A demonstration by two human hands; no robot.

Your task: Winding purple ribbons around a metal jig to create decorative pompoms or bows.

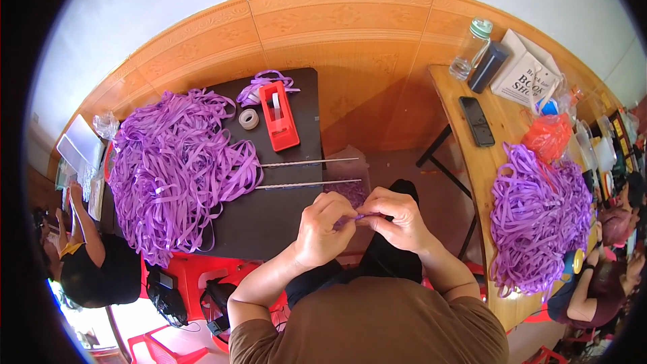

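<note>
My left hand [326,228] and my right hand [399,220] meet in front of my body, fingertips pinched together. Between them is a short bit of purple ribbon [359,216], mostly covered by the fingers. Just beyond my hands, two thin pale rods [311,162] jut over the right edge of the dark table [266,226]. Their left ends reach a large tangled heap of purple ribbon [175,168]. Below the hands, more purple strips [347,192] show inside a clear bag or bin, partly hidden.
On the dark table stand a red tape dispenser [282,121] and a tape roll [249,119]. The wooden table [465,136] at right holds a phone [476,121], a clear bottle [470,50], a paper bag [522,71] and another ribbon heap [539,222]. Other people sit at both sides.
</note>
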